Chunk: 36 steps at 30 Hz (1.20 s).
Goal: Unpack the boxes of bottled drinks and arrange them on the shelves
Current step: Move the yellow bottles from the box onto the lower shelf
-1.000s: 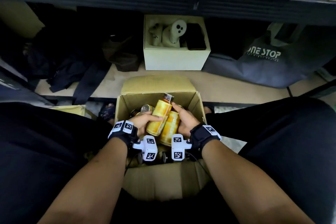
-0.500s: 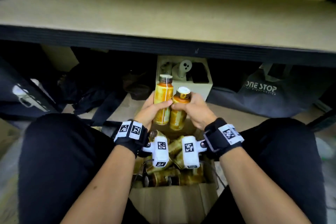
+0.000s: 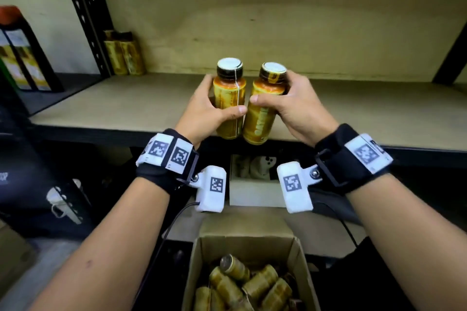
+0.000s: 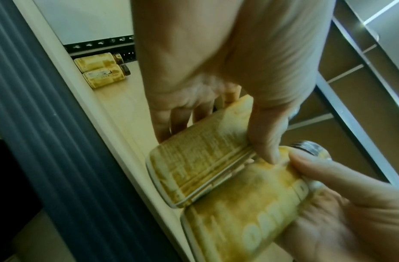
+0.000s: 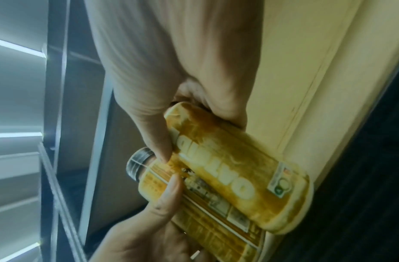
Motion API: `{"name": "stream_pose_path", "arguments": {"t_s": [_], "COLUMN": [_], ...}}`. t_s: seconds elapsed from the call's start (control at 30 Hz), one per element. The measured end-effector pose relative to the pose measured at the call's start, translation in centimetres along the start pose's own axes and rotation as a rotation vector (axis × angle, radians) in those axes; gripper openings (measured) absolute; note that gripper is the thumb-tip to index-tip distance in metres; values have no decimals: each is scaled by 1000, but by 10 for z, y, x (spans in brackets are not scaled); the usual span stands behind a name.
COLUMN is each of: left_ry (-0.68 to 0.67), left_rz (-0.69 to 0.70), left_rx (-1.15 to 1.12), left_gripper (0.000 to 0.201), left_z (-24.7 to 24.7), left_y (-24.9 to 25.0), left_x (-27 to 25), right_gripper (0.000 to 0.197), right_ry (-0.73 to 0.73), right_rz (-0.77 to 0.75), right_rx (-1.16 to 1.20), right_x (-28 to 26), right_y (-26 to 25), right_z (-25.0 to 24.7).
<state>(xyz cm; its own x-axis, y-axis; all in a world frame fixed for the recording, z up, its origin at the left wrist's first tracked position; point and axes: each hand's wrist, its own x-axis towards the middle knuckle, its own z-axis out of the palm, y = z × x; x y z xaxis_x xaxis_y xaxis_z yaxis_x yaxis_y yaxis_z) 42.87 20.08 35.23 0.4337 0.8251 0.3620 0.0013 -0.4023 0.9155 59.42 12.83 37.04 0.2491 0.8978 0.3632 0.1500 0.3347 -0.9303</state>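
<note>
Above the front edge of the shelf (image 3: 131,101), the head view shows the left hand (image 3: 207,111) and the right hand (image 3: 293,106) each wrapped around one upright yellow bottle (image 3: 228,98), side by side. Below, the cardboard box (image 3: 242,247) holds more bottles. From the left wrist, two shelved bottles (image 4: 99,69) stand at the far corner. From the right wrist, the right fingers (image 5: 158,138) curl around the labelled bottle (image 5: 234,175). I judge this the placing step; next, both should be set down upright beside the others.
</note>
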Motion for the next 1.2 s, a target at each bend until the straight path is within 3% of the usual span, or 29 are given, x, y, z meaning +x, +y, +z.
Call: {"name": "stream_pose_path", "arguments": {"t_s": [0.1,0.23,0.33,0.4,0.5,0.63,0.87,1.0,1.1,1.2], "left_ry": [50,16,10,42,51,87,286,389,414,434], "left_rz": [-35,-96,-94,-63,-92,-150,-331,-370,-395,-392], "left_rx": [7,4,66,114,230,439,809,845,858,894], "left_gripper": [59,55,67,72,62,56,62,54,56,45], "left_z": [1,-3,-11,-16,-32,-65,-141,-180,-202,-223], "left_y": [-11,-18,-13,-6,1,-7,-32,-55,-72,-92], "left_x": [15,31,40,47,65,94,157,189,219,255], "right_gripper": [41,53,59,58,56,49,65,63,56,49], "right_ry": [-39,-182,-255,-275,-298,-321,-224,-215,-232,-225], "right_rz": [59,156,257,281,290,252,117,112,85,69], "right_rx": [-44,-204,-353,-372,-346,-400,-581,-653,-720,-775], "right_x": [20,38,50,59,76,111,199,249,282,315], "right_y": [3,-8,-18,-18,-14,1,44,58,67,78], "right_z": [4,-2,-13,-15,-8,27,117,156,177,198]}}
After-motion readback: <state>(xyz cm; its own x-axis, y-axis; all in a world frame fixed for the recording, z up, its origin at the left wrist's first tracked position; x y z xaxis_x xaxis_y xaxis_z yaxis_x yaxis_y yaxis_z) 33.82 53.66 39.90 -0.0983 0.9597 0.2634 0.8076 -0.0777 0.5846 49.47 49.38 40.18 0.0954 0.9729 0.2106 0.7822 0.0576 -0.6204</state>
